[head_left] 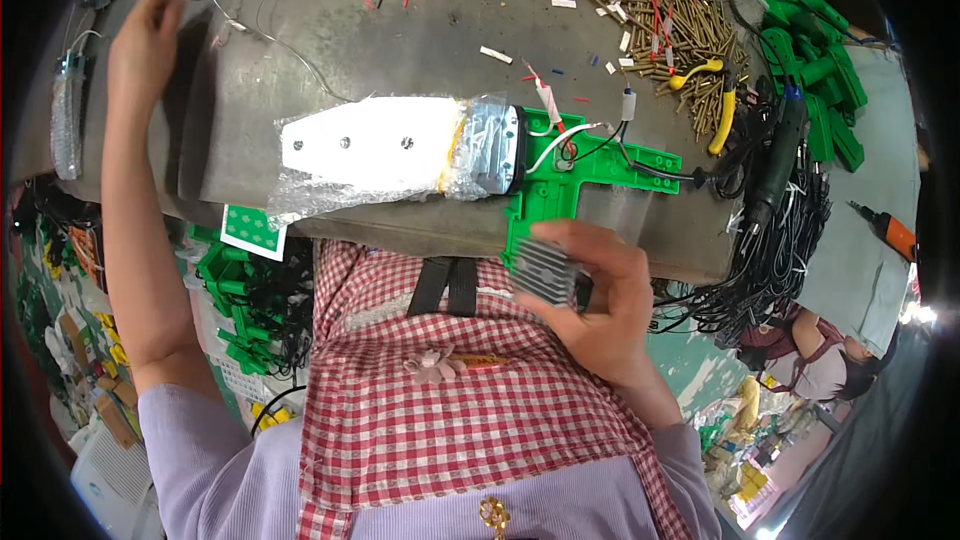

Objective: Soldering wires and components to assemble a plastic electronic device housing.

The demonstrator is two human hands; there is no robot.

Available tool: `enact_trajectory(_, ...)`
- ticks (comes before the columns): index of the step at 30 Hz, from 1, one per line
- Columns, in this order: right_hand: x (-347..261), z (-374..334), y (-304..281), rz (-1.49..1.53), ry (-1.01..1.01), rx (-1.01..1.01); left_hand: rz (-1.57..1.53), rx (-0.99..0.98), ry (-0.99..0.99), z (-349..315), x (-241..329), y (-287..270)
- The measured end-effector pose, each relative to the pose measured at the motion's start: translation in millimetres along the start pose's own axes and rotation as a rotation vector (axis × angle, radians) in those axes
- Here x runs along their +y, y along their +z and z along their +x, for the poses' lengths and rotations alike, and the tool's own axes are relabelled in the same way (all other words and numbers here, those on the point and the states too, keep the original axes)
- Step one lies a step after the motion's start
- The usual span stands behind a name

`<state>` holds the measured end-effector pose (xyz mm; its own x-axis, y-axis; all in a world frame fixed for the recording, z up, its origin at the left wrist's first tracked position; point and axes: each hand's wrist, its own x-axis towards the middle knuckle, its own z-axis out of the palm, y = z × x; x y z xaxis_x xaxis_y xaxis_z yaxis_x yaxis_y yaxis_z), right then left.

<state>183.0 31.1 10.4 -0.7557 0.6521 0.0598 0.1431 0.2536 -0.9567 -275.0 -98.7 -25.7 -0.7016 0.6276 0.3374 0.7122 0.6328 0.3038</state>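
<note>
We stretch our left arm far out toward eleven o'clock, bare forearm almost straight, and our left hand [145,40] sits at its end with the wrist bent, back facing us, fingers curled loosely inward. Our right hand [595,300] stays close to the body at about four o'clock from centre, wrist cocked, palm turned toward us, thumb and fingertips pinched together, with the lilac sleeve covering that forearm near the lower edge

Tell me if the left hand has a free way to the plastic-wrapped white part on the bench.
Probably yes. The left hand rests empty at the far left of the grey bench, and only bare benchtop with a thin wire lies between it and the plastic-wrapped white part. The right hand holds a small finned block, well clear.
</note>
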Motion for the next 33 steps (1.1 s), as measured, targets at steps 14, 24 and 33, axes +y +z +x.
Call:
enact_trajectory(14, 10, 18, -8, -0.286, -0.209, -0.224, -1.294, -0.381, -0.190, -97, 187, 7)
enact_trajectory(24, 3, 19, -9, -0.276, -0.166, -0.275, -1.083, -0.332, -0.116, -101, 192, 8)
enact_trajectory(33, 9, 20, -9, -0.260, -0.178, -0.292, -1.043, -0.311, -0.109, -102, 194, 7)
